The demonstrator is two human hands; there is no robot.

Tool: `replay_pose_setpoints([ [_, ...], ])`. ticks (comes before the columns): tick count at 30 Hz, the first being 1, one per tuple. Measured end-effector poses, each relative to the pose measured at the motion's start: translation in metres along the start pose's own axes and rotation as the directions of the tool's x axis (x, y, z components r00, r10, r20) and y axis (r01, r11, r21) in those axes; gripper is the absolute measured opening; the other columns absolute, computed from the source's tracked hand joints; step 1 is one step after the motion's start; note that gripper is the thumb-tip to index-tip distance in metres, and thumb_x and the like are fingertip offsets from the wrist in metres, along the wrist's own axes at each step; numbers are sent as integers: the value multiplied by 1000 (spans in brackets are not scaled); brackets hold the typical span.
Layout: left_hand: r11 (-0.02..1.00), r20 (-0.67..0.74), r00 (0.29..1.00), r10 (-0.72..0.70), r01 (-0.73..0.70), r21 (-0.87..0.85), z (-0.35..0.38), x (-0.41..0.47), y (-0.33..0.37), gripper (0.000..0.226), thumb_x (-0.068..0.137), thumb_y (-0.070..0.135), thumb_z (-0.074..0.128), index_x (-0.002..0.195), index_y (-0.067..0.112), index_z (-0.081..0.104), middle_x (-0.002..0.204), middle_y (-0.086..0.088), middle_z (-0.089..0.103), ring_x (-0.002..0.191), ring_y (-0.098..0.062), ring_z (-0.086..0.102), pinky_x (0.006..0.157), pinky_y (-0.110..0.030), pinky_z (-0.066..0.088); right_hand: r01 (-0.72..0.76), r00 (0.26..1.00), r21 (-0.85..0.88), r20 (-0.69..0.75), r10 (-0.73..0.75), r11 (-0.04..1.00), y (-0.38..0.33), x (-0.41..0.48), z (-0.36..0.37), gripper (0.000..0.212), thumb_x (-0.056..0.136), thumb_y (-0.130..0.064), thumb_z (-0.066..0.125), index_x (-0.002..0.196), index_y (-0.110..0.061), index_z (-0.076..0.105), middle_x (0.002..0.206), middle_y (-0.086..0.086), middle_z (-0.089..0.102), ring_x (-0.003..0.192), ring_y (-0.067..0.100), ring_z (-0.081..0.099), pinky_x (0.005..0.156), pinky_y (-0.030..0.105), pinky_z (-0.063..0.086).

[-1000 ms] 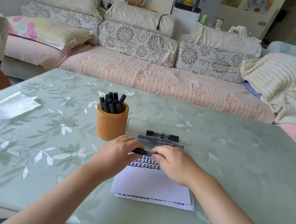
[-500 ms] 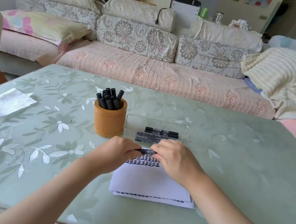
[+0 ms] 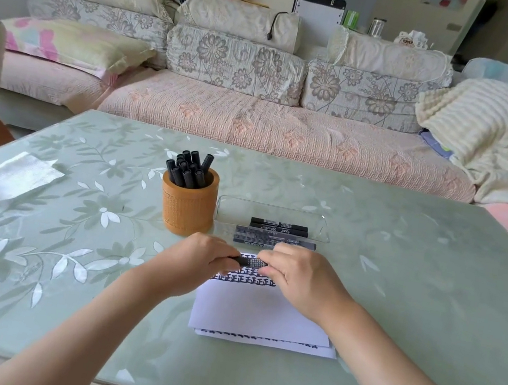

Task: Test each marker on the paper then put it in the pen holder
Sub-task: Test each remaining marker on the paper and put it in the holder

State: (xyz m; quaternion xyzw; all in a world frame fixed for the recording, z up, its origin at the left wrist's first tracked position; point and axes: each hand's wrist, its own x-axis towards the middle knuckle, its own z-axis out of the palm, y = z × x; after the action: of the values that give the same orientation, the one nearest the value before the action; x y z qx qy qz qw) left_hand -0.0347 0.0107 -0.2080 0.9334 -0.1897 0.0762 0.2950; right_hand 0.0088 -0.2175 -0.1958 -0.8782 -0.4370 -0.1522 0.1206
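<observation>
Head view, pen holder [image 3: 187, 208] holding markers [image 3: 188, 168], tray [image 3: 320, 226] holding two.

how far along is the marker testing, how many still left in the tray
Mostly done, it seems: the orange pen holder is packed with roughly ten black markers, and the paper carries rows of test marks. In hand: the left hand and right hand grip one marker over the paper. Left: at least three markers in the clear tray.
</observation>
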Motion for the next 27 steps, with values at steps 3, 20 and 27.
replay_pose_setpoints([
  [3,999,-20,999,39,-39,20,-3,-1,-2,17,96,27,57,99,18,71,77,4,63,74,-11,54,68,-27,44,1,1000,30,-16,0,1000,-4,1,3,30,95,-40,45,83,-18,61,66,-8,42,61,16,43,50,30,34],
  [20,971,-96,977,-190,202,125,-16,-16,-45,17,97,25,54,103,24,69,95,3,54,84,-14,53,79,-32,46,-251,968,178,63,244,951,16,-3,6,27,99,-31,54,118,-17,66,99,-8,60,91,19,60,73,28,39],
  [27,879,-235,917,-323,383,284,0,-17,-52,22,95,33,55,115,27,61,109,7,59,107,-17,51,77,-32,46,-276,960,232,116,255,933,10,-2,15,29,99,-28,52,124,-19,64,100,-13,52,89,13,55,81,29,44],
])
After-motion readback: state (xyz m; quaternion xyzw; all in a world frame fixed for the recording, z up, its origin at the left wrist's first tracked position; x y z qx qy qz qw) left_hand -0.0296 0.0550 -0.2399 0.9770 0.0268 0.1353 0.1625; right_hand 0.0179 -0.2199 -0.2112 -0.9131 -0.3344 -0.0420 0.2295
